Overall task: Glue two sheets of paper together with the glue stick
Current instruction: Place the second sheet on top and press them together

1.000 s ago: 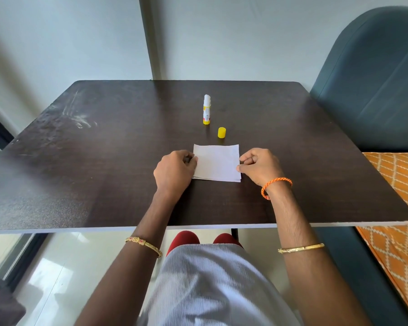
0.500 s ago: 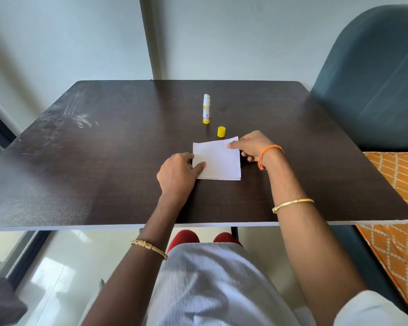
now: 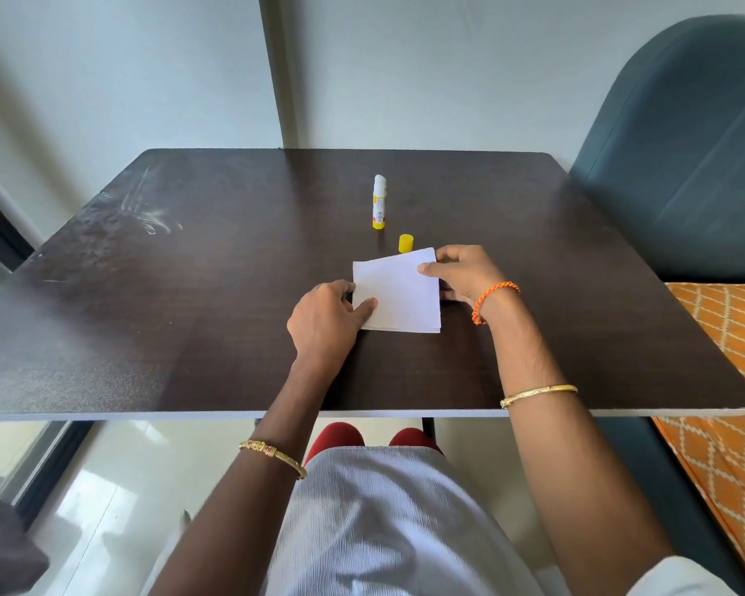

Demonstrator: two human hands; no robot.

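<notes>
Two white paper sheets (image 3: 398, 294) lie stacked on the dark table (image 3: 190, 316), near its middle. My right hand (image 3: 459, 273) pinches the far right corner of the top sheet, and that corner is raised off the stack. My left hand (image 3: 325, 320) rests at the stack's left edge, its thumb pressing on the paper. Beyond the paper, an uncapped glue stick (image 3: 379, 203) with a white tip and yellow base stands upright. Its yellow cap (image 3: 405, 243) sits just behind the lifted corner.
A dark teal chair back (image 3: 684, 144) rises at the right, with an orange patterned cushion (image 3: 732, 359) below it. A pale wall lies behind the table. The table's near edge (image 3: 362, 414) runs above my lap.
My right hand moved from the paper's near right edge up to the far right corner and lifted the top sheet there. My left hand shifted slightly, its thumb now on the paper.
</notes>
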